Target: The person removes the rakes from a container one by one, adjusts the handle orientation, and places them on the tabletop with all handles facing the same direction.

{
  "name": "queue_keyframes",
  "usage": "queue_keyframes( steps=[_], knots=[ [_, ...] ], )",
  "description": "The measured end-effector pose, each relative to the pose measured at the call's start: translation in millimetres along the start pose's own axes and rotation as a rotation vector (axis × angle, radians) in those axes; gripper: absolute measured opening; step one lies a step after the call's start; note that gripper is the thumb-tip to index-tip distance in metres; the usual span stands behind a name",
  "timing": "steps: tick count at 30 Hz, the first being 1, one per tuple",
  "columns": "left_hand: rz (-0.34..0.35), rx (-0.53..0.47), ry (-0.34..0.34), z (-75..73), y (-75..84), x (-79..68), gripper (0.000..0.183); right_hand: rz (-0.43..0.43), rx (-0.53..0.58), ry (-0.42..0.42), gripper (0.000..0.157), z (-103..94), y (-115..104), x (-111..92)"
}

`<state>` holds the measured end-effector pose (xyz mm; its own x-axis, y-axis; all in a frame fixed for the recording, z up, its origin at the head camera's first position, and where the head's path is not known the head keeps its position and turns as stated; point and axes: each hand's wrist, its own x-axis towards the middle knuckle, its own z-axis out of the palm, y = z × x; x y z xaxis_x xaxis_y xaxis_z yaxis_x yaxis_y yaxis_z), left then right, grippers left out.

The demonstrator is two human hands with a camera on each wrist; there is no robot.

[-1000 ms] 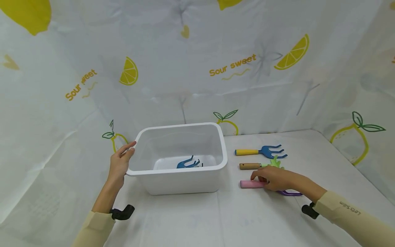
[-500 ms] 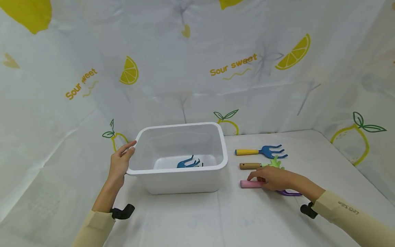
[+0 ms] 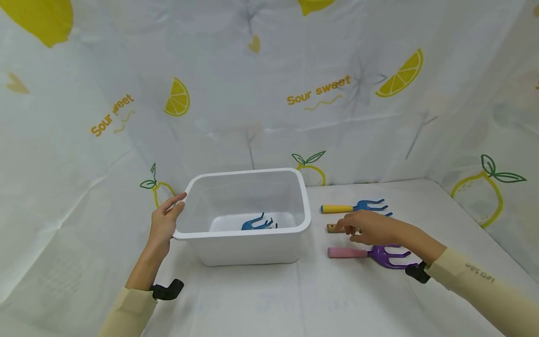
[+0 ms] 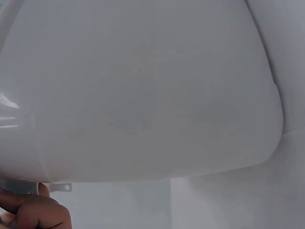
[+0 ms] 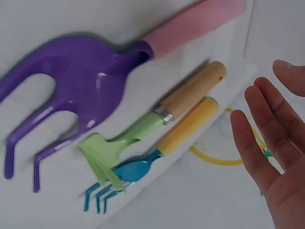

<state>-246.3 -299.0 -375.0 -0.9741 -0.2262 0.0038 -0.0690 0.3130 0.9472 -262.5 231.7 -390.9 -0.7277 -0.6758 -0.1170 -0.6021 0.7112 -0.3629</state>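
Note:
My left hand (image 3: 163,224) pinches the left rim of a white plastic bin (image 3: 248,249) between thumb and fingers. Inside the bin lies a blue pronged hand rake (image 3: 252,224), its handle hidden by the front wall. My right hand (image 3: 368,228) hovers above a wooden-handled green hand rake (image 5: 188,93), holding nothing; its fingers look extended in the right wrist view. Nearest me is a purple hand rake (image 3: 383,256) with a pink handle. Beyond the green one rests a blue hand rake (image 3: 365,206) with a yellow handle. All three lie on the table with handles toward the bin.
A white cloth (image 3: 269,299) covers the table. Lemon-printed sheeting (image 3: 236,103) hangs behind and at both sides. The bin stands left of the tools, close to the back sheet.
My right hand has left the pink handle of the purple rake and moved back over the wooden-handled rake. The purple rake now shows whole. My left hand stays on the bin's rim.

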Motion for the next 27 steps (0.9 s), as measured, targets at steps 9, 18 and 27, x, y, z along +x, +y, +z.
queue_keyframes(
  steps=[9,18,27],
  knots=[
    [-0.005,-0.002,0.001,-1.1,-1.4,-0.8,0.049,-0.151,-0.097,0.112,0.029,-51.1,-31,14],
    [-0.013,-0.021,-0.004,-0.4,0.6,1.5,0.049,-0.241,-0.107,0.166,0.029,-84.7,-63,38],
    [-0.021,-0.037,-0.022,-0.2,0.3,4.4,0.05,-0.266,-0.13,0.146,0.027,-105.7,-100,70]
  ],
)
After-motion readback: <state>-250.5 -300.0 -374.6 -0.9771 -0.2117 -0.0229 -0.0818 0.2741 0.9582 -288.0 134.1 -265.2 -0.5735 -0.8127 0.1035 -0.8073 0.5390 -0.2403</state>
